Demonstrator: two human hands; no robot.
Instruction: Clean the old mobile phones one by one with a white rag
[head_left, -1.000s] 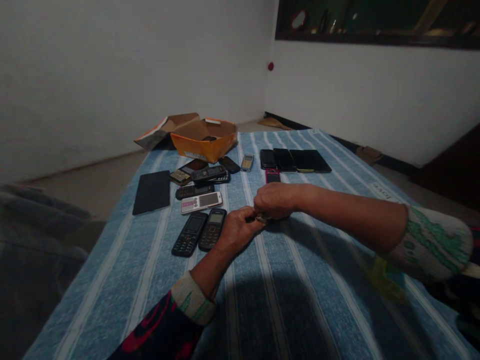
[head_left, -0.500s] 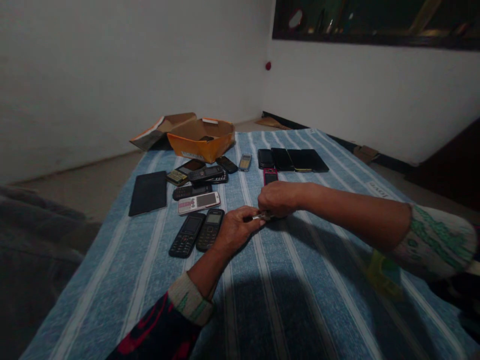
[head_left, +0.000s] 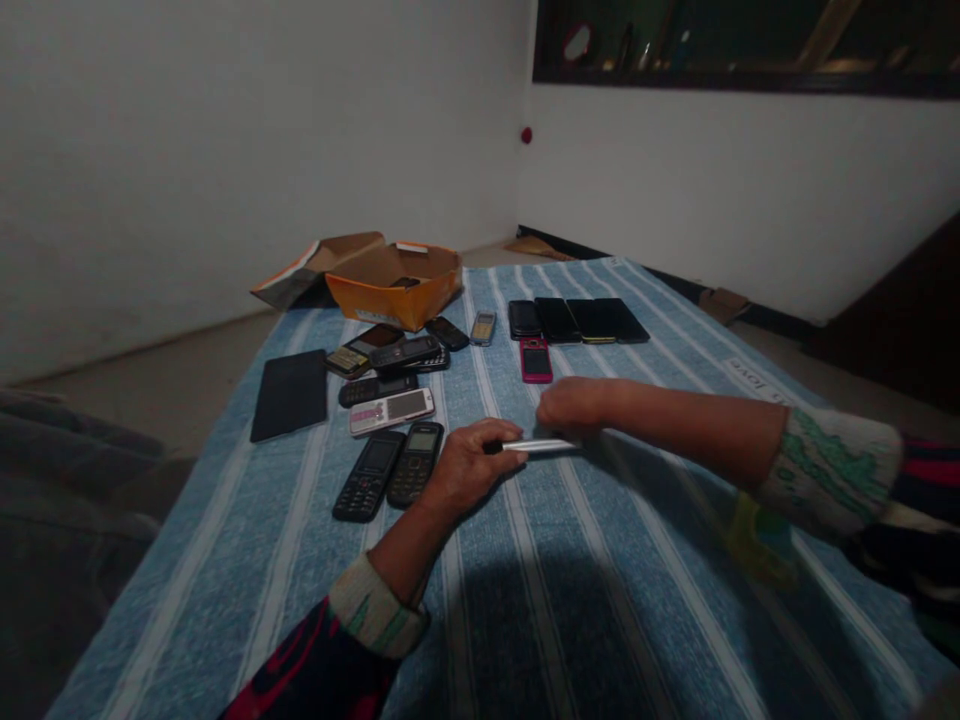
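Observation:
My left hand [head_left: 466, 472] and my right hand [head_left: 572, 406] are both closed on the ends of a thin silver object [head_left: 538, 445], held level just above the blue striped cloth [head_left: 570, 580]. It looks like a slim device seen edge-on, but I cannot make out which. Two black keypad phones [head_left: 390, 472] lie side by side just left of my left hand. A pink phone [head_left: 535, 360] lies beyond my right hand.
A white and pink keypad phone [head_left: 391, 410], several more keypad phones [head_left: 390, 355] and a black tablet [head_left: 290, 393] lie at the left. A row of dark smartphones [head_left: 576, 320] lies further back. An open orange cardboard box [head_left: 394, 282] stands at the cloth's far edge.
My hands have drawn apart, the right one moving right, so the silver object now shows full length between them. The pink phone, hidden behind my right hand before, is now uncovered.

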